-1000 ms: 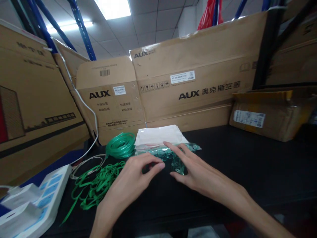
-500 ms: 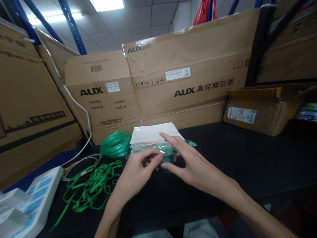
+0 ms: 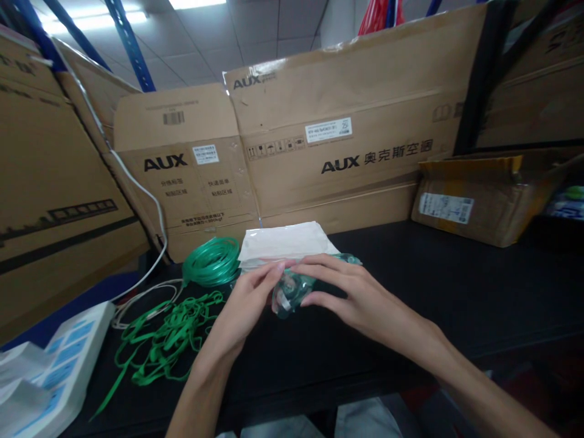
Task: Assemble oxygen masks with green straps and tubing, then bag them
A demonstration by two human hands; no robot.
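Note:
Between my hands is a translucent green plastic mask (image 3: 288, 293), its rounded end with a small fitting turned toward me. My left hand (image 3: 255, 289) grips its left side, thumb on top and the other fingers mostly hidden. My right hand (image 3: 340, 281) curves around the right side, fingers over the top and thumb at the lower right edge. Just behind lies a stack of white plastic bags (image 3: 285, 240), with more clear green plastic (image 3: 350, 259) sticking out at its right. A coil of green tubing (image 3: 210, 261) and a tangle of green elastic straps (image 3: 171, 334) lie left of my hands.
A white power strip (image 3: 75, 359) with plugs sits at the left on the black tabletop (image 3: 410, 286), and a white cable (image 3: 145, 193) runs up from there. Cardboard panels (image 3: 360, 140) wall off the back and left. An open carton (image 3: 469, 201) stands at the back right.
The mask has turned so that its rounded end faces me and shows more fully. My hands have closed in around it, and the right fingers have come down over its top.

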